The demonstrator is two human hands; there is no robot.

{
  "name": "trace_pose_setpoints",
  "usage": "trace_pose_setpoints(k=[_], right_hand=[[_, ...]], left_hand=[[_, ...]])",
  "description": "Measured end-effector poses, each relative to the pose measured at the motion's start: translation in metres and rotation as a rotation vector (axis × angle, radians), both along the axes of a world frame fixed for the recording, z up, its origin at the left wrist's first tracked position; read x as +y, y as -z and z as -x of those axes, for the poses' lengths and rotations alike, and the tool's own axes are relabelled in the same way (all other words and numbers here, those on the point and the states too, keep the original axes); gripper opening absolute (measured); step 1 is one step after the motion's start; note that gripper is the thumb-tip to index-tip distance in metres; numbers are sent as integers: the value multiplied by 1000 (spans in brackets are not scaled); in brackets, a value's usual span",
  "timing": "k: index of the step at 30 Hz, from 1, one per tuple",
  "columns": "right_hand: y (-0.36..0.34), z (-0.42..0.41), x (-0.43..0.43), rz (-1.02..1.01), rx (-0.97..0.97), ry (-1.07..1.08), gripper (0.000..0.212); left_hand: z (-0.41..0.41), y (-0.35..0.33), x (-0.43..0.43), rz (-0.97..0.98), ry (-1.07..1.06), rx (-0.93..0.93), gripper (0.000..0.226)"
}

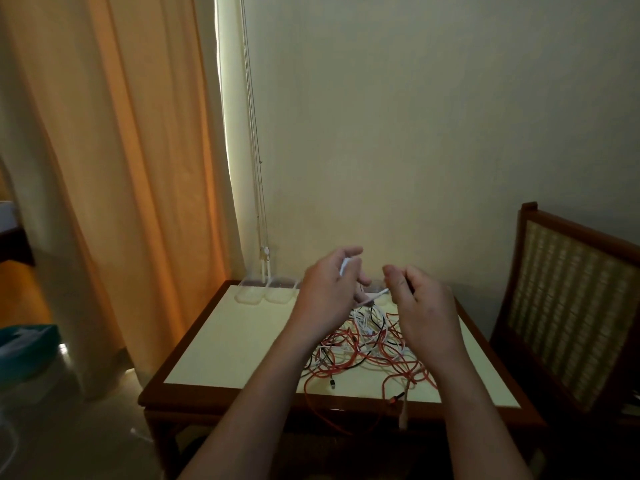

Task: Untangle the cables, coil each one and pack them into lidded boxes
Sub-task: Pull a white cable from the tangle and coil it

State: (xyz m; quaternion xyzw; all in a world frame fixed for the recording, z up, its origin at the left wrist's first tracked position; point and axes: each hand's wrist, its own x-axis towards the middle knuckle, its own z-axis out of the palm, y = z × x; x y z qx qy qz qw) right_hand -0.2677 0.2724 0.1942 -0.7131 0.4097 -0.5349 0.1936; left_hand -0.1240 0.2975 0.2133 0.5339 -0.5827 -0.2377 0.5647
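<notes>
- Tangle (367, 348) of red, white and black cables lies on surface (225, 341), centre toward 3 o'clock; nothing coiled yet.
- Left hand (325, 299): grip curled round white cable (372, 296), raised over the tangle's 12 o'clock side.
- Right hand (422, 303): grip looks pinched on the same cable; fingertips partly hidden.
- Boxes (247, 295): clear, at surface's 11 o'clock corner, apart from tangle.
- Risk: pulling white cable while it threads through red loops likely tightens knots.
- Risk: red cable (305, 389) hangs over 6 o'clock edge; its weight may drag the tangle off.
</notes>
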Motion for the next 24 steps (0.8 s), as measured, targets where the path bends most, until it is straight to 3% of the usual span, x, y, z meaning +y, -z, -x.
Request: trace_pose_setpoints(k=[5, 7, 10, 13, 19, 24], right_hand=[[-4, 3, 4, -25, -94, -47, 29], [-4, 3, 3, -37, -130, -35, 30], [1, 2, 0, -25, -56, 21, 36], [5, -1, -1, -15, 26, 15, 43], [2, -2, 3, -80, 74, -69, 62], [3, -1, 3, -106, 50, -94, 61]], left_hand=[[-2, 0, 4, -223, 256, 108, 29], [-3, 0, 6, -273, 342, 246, 30], [-1, -4, 5, -298, 444, 484, 30], [0, -7, 4, -295, 516, 614, 15], [-5, -3, 4, -288, 607, 712, 15], [-7, 2, 1, -271, 498, 510, 27]])
